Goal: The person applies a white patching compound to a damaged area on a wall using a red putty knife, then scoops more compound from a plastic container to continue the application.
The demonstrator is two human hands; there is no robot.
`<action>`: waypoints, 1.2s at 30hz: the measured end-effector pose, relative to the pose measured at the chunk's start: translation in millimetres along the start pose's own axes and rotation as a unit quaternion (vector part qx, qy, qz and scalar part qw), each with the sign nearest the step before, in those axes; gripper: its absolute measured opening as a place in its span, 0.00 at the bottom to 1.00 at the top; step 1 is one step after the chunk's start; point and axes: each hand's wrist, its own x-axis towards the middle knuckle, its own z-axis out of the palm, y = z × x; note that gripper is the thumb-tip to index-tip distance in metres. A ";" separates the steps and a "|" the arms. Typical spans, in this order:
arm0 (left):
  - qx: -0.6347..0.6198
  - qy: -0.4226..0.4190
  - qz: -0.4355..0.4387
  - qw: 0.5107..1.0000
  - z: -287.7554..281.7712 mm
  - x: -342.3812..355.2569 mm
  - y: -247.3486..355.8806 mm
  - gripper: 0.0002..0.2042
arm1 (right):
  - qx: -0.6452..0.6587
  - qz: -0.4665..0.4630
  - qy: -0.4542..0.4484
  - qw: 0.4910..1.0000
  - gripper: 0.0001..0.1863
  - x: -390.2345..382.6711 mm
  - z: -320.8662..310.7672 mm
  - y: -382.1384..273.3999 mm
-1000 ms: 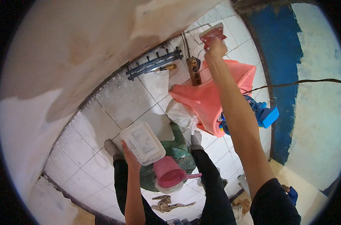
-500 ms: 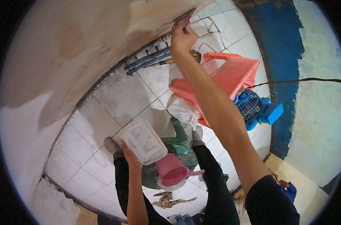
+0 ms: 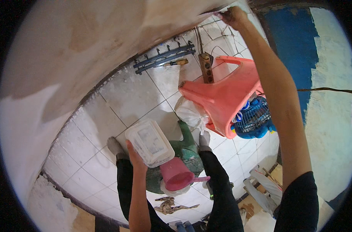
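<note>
On white floor tiles point(image 3: 143, 94): dark rack point(image 3: 166, 58) with hooks, wooden-handled tool point(image 3: 181, 62) just beside it. To the right of the rack: brown multi-socket power strip point(image 3: 207, 69). Farther right: coral plastic stool point(image 3: 222, 96), with white plastic bag point(image 3: 191, 113) at its near left side and blue caged fan point(image 3: 254, 120) at its right. Toward lower edge: crumpled patterned cloth point(image 3: 169, 206). At far right: blue-painted wall band point(image 3: 292, 46), dark cable point(image 3: 327, 89).
</note>
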 end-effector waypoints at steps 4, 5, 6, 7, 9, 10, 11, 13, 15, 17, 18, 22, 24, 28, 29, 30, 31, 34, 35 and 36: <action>-0.007 -0.037 -0.016 0.999 16.4 0.6 -5.3 0.37 | 0.003 -0.023 0.004 1.000 0.11 -2.2 -21.6 -65.1; -0.010 -0.034 -0.012 0.999 9.7 -0.9 -2.2 0.37 | -0.013 -0.010 0.027 0.999 0.11 -27.2 -2.4 -76.4; -0.005 -0.041 -0.016 0.999 17.3 3.3 -8.7 0.38 | 0.035 -0.039 -0.049 0.997 0.10 -19.2 -38.2 -98.4; 0.001 -0.046 -0.020 0.999 23.8 7.3 -15.4 0.38 | 0.081 -0.065 -0.127 0.986 0.09 -10.1 -74.3 -117.9; 0.001 -0.021 -0.017 1.000 15.3 5.5 -13.4 0.39 | 0.095 -0.056 -0.026 0.994 0.08 -52.0 -44.2 -130.2; -0.009 -0.015 -0.024 1.000 11.5 4.1 -11.2 0.39 | 0.098 -0.054 0.026 0.993 0.09 -83.0 -27.7 -142.0; -0.020 -0.008 -0.032 0.999 8.4 3.7 -10.5 0.39 | 0.114 -0.077 0.048 0.989 0.08 -106.9 -17.3 -146.3; -0.056 -0.042 -0.048 0.996 8.9 6.2 -14.1 0.39 | 0.030 -0.160 0.065 0.985 0.06 -132.6 -25.6 -153.1; -0.063 -0.054 -0.047 0.995 8.3 7.2 -16.9 0.38 | -0.257 -0.290 0.022 0.922 0.11 -116.6 -83.5 -126.2; -0.041 -0.037 -0.028 0.998 -3.1 6.6 -9.8 0.39 | 0.089 -0.165 0.033 0.982 0.17 -177.2 -0.3 -96.8; -0.026 -0.030 -0.016 0.999 -3.3 6.5 -7.6 0.39 | 0.084 -0.125 0.033 0.988 0.16 -174.5 -0.1 -76.2; 0.004 -0.016 -0.005 1.000 9.3 -1.3 3.5 0.39 | 0.089 0.027 0.134 0.987 0.11 -81.5 -6.4 68.1; -0.005 -0.034 -0.014 0.999 24.8 -2.9 8.1 0.39 | 0.045 0.063 0.096 0.992 0.10 -35.3 -15.6 103.2; 0.010 -0.030 0.003 0.999 32.2 0.6 9.8 0.38 | 0.109 0.000 0.051 0.993 0.14 -3.3 9.9 95.0; 0.022 -0.027 0.006 0.999 31.9 -3.1 9.2 0.38 | 0.085 -0.033 0.055 0.994 0.14 -5.9 16.2 78.9; 0.006 -0.023 -0.002 1.000 22.5 -3.2 5.5 0.38 | 0.038 -0.038 0.039 0.998 0.14 -4.2 25.7 63.0; -0.009 -0.022 -0.012 1.000 7.9 1.3 -2.8 0.38 | 0.090 -0.036 0.021 0.995 0.14 -9.5 22.2 44.2; -0.038 -0.038 -0.045 0.998 -8.0 6.4 -13.2 0.38 | 0.130 -0.025 -0.024 0.991 0.14 -53.3 17.6 -13.5; -0.046 -0.051 -0.051 0.996 -6.8 2.0 -8.7 0.38 | 0.148 -0.021 -0.047 0.988 0.14 -73.9 23.0 -41.5; -0.043 -0.049 -0.046 0.997 -2.8 2.1 -8.6 0.38 | 0.078 -0.064 -0.002 0.995 0.18 -111.0 40.4 -66.2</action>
